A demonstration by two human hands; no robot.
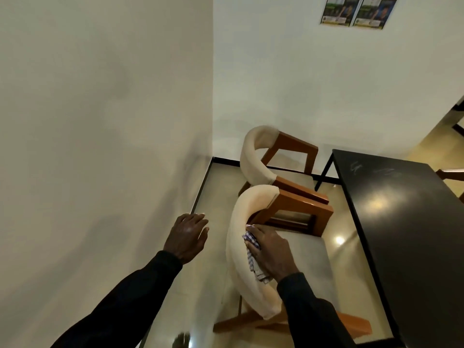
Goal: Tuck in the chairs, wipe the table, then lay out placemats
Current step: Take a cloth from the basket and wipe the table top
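The glossy black rectangular worktop (414, 234) runs off the right and bottom edges, so its full extent goes unseen. A blue-and-white checked cloth (253, 257) shows only as a crumpled strip, because the right hand (271, 249) covers most of it. Two printed paper posters (356, 11) are cropped by the top edge, their text too small to read. A brown wooden chair part (449, 173) pokes in at the right edge, the rest cut off. A dark smudge (182, 340) by the bottom edge is too blurred to identify.
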